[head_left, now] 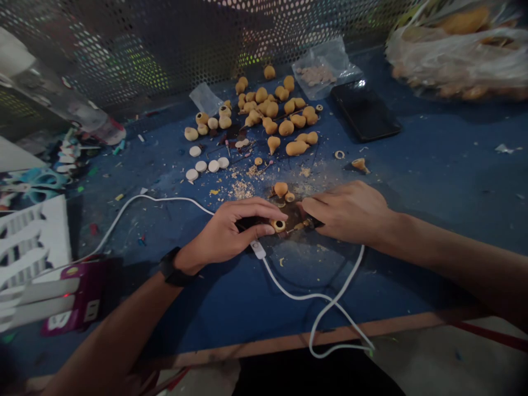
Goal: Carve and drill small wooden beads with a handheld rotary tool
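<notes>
Your left hand (225, 231) pinching a hollowed gourd (279, 226), your right hand (350, 214) clenched round a dark tool (315, 221), whole gourds (286, 128) scattered beyond

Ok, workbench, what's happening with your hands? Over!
Left hand pinching hollowed gourd. Right hand gripping dark tool, mostly hidden. White cord looped over table's near edge, seemingly not obstructing.

On blue flat bench (223, 319), from hollowed round tan gourd (279, 226) in left grip (225, 228): tan rounded gourds (271, 109) 12 o'clock, black rectangular phone (365, 110) 1, white round discs (213, 166) 10, purple box (87, 294) 8.
</notes>
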`<state>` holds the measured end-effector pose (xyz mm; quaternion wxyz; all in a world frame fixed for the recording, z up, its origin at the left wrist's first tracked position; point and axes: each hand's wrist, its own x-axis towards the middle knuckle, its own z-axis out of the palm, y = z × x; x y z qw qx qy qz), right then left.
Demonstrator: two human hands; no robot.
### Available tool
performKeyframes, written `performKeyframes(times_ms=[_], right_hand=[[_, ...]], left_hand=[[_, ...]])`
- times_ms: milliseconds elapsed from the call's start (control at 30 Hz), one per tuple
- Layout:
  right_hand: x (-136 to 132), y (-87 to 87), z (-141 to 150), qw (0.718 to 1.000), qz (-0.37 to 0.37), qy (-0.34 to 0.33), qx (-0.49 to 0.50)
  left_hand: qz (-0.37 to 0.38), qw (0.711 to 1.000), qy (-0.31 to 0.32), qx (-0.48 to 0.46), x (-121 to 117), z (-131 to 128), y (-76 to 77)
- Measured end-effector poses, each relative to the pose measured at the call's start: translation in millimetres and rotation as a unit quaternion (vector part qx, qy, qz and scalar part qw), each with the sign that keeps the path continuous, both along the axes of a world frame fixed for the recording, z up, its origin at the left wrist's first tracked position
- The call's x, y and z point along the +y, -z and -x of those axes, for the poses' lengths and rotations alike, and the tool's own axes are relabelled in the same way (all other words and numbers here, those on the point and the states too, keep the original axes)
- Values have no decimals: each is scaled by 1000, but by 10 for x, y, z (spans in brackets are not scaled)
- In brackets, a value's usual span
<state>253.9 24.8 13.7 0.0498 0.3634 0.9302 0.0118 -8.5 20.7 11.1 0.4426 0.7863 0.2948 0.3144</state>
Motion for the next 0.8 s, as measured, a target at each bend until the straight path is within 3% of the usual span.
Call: performKeyframes(times_ms=[300,600,800], right_hand=[[17,87,-39,999,-42,-27,2],[-8,-51,27,999,20,8,-38],[0,-55,42,998,44,22,-39]], left_hand=[[-5,1000,5,0,-3,-3,3],[3,1000,9,2,-7,6,9],[6,1000,-12,6,-5,15,19]])
